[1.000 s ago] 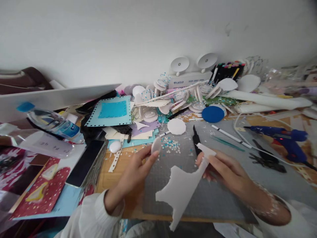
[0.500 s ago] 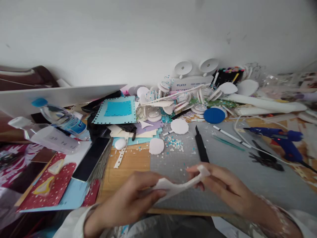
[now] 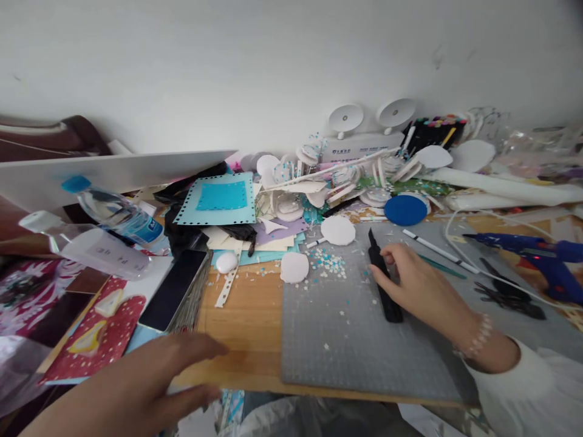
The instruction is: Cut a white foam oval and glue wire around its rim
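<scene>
My right hand (image 3: 416,288) reaches over the grey cutting mat (image 3: 337,340), thumb and fingers apart on either side of a black craft knife (image 3: 387,297) whose blade points away from me. My left hand (image 3: 150,376) hovers at the lower left by the wooden table edge, thumb and fingers spread, with nothing between them. Two white rounded pieces lie near the mat's left side, one lower (image 3: 294,267) and one higher (image 3: 337,230). Small white and blue bits (image 3: 330,261) are scattered beside them.
A phone (image 3: 173,291) and two bottles, one blue-capped (image 3: 122,215), stand or lie left. A blue glue gun (image 3: 537,255), its white cable, black scissors (image 3: 510,291) and a white pen (image 3: 439,250) are right. White discs and a blue disc (image 3: 406,210) crowd the back.
The white piece that both hands held is gone from them. My right hand has moved forward to the knife; my left hand has moved left and opened. The view has shifted slightly.
</scene>
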The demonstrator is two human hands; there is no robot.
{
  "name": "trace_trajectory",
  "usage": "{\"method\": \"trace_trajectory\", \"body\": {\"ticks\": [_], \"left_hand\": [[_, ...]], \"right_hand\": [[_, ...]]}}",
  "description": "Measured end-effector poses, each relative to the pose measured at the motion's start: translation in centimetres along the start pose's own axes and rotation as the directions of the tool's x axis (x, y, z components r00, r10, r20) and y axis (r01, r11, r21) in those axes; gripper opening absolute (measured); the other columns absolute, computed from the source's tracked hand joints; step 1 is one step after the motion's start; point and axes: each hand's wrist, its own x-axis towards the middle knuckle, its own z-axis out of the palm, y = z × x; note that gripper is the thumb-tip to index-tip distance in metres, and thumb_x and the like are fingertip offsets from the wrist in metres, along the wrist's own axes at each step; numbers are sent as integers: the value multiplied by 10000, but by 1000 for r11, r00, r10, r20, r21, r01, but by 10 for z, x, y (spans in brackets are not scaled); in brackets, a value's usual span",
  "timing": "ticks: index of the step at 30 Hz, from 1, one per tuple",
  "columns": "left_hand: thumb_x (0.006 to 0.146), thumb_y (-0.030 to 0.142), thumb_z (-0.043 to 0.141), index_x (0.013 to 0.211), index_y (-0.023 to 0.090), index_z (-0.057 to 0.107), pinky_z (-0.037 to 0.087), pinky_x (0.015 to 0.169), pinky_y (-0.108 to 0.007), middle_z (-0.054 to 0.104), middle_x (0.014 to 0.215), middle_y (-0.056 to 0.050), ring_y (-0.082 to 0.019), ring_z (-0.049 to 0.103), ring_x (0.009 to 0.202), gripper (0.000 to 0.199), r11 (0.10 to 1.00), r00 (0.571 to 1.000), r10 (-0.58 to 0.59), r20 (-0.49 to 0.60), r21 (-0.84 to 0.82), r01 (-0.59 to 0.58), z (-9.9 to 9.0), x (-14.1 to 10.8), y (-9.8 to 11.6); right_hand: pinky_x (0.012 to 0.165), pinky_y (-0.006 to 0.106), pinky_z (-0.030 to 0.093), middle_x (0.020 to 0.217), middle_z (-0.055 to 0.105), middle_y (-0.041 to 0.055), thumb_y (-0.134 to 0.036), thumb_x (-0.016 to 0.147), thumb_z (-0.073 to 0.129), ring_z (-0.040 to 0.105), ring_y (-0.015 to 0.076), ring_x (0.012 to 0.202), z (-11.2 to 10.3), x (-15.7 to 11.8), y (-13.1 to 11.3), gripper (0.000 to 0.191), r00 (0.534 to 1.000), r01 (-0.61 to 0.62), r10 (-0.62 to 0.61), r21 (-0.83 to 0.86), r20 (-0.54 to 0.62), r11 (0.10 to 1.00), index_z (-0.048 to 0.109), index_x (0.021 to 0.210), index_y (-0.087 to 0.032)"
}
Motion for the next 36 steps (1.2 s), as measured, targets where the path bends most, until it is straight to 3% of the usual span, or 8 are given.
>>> {"method": "trace_trajectory", "body": {"ticks": [4, 8, 11, 19, 22, 25, 31, 36], "left_hand": [[898, 330, 590, 1195, 267, 650, 498, 980, -382, 706, 1197, -72, -252, 662, 1093, 309, 951, 937, 296, -184, -38, -307, 6, 88, 53], [797, 170, 697, 1120, 183, 648, 416, 1038, -517, 659, 1207, -145, -329, 569, 1186, 326, 942, 917, 321, -238, -17, -334, 25, 166, 73], [723, 108, 740, 1014, 182, 679, 426, 992, -526, 670, 1059, -124, -338, 585, 1098, 306, 938, 919, 323, -227, -52, -343, 31, 191, 72], [877, 278, 588, 997, 163, 620, 492, 745, -331, 630, 952, -68, -183, 600, 822, 169, 883, 932, 171, -321, -370, -289, 16, 179, 76], [871, 360, 634, 1003, 191, 554, 458, 652, -245, 618, 900, -25, -128, 587, 747, 229, 568, 979, 27, -203, -803, -182, 19, 166, 86], [804, 320, 725, 1062, 222, 571, 446, 687, -235, 623, 895, -13, -125, 580, 782, 316, 190, 999, 2, -44, -981, -44, 30, 158, 97], [624, 122, 674, 1019, 197, 653, 403, 699, -271, 630, 901, -23, -141, 554, 764, 402, -51, 998, 33, 52, -997, 53, 49, 167, 109], [500, 62, 705, 1016, 207, 604, 382, 684, -251, 613, 863, -3, -142, 545, 795, 546, -147, 988, 137, 72, -985, 92, 63, 174, 107]], "right_hand": [[576, 355, 465, 786, 637, 93, -377, 859, 540, 640, 269, 656, 9, 6, 1, 240, 997, -61, 61, 7, 38, 998, 502, 983, -176], [684, 382, 532, 943, 664, 132, -317, 883, 491, 684, 280, 824, 8, 0, 10, 234, 998, -57, 54, 97, 42, 994, 465, 1071, -181], [754, 418, 559, 1028, 661, 149, -333, 908, 468, 690, 283, 910, 1, -9, 21, 300, 998, -66, 62, 174, 31, 982, 414, 1165, -187], [774, 435, 537, 964, 650, 87, -275, 891, 374, 644, 277, 869, -29, -4, 16, 251, 988, -138, 155, 372, -15, 918, 449, 1129, -247], [650, 387, 495, 791, 601, 49, -219, 848, 391, 583, 261, 736, -35, 6, -2, 159, 995, -85, 98, 353, -20, 932, 502, 955, -256], [664, 370, 475, 848, 613, 60, -172, 801, 413, 582, 251, 757, -35, 14, -23, 209, 999, 37, -27, 388, -32, 921, 513, 973, -234], [648, 323, 444, 804, 572, 36, -89, 758, 402, 554, 205, 733, -21, 23, -44, 194, 973, 204, -230, 428, 10, 880, 493, 857, -229], [686, 342, 476, 868, 594, 65, -115, 858, 442, 591, 223, 770, -5, 18, -33, 244, 968, 250, -231, 267, -101, 931, 459, 1087, -196]]}}
